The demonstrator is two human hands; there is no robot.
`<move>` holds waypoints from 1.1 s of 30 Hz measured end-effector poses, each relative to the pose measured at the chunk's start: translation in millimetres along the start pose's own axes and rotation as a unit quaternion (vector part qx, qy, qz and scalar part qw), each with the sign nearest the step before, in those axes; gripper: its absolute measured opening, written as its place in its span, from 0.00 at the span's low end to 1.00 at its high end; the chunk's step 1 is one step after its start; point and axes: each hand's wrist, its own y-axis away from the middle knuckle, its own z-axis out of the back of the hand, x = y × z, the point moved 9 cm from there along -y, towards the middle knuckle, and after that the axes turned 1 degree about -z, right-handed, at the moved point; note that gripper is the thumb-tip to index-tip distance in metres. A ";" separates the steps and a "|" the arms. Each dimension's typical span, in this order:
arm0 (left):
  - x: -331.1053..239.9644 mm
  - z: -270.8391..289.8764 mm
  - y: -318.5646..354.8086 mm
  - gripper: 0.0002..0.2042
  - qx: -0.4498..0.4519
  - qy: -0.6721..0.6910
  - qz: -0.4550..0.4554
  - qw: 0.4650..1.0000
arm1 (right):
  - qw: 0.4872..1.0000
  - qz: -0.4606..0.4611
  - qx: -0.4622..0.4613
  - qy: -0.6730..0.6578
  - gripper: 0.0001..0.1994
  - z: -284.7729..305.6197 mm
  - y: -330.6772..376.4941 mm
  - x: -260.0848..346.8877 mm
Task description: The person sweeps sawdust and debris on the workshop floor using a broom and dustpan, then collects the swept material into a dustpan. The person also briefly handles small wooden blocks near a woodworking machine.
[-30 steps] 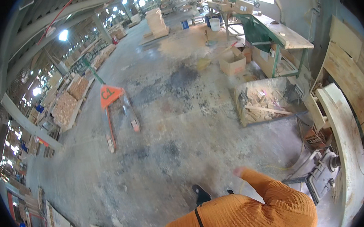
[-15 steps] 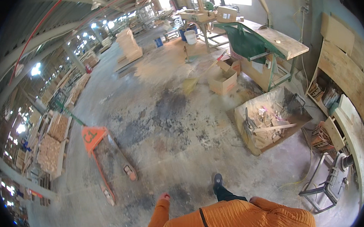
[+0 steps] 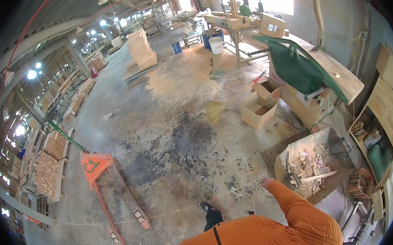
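Observation:
My right hand [image 3: 267, 182] is stretched out at the end of an orange sleeve, over the concrete floor. It looks small from above and its fingers do not show clearly; no held thing is visible. Nearest to it is a bin of wood scraps [image 3: 309, 169], just to its right and apart from it. My left hand is out of the picture. One dark shoe [image 3: 210, 208] of mine is set forward on the floor.
An orange pallet jack [image 3: 97, 167] stands at left, its forks toward me. Ahead lie an open cardboard box [image 3: 259, 111] and a straw broom [image 3: 217, 109]. A workbench with a green chute [image 3: 298, 65] lines the right wall. Farther off are stacked boards [image 3: 141, 49] and a white bucket [image 3: 216, 45].
I have stepped forward; the bin, box and workbench appear nearer. My left hand has gone out of view, and my right hand has swung forward into it. The other foot now leads.

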 end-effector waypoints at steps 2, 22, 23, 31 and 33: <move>-9.0 47.4 -39.8 0.10 -0.006 -0.008 0.024 1.000 | 0.993 -0.036 0.003 -0.111 0.13 13.0 -56.3 41.1; -471.7 396.5 -544.8 0.12 -0.023 0.069 -0.161 0.984 | 0.954 -0.215 0.193 -0.079 0.20 25.8 -386.2 85.3; -476.2 389.1 -555.2 0.13 0.005 -0.030 -0.154 0.988 | 0.955 -0.227 0.176 -0.079 0.20 48.5 -417.8 87.2; -538.9 443.6 -688.6 0.14 0.074 -0.123 -0.120 0.982 | 0.976 -0.122 -0.106 -0.145 0.14 328.1 -741.1 162.1; -542.6 471.2 -728.9 0.14 0.058 -0.112 -0.083 0.989 | 0.971 -0.061 -0.127 -0.192 0.12 377.6 -799.9 205.3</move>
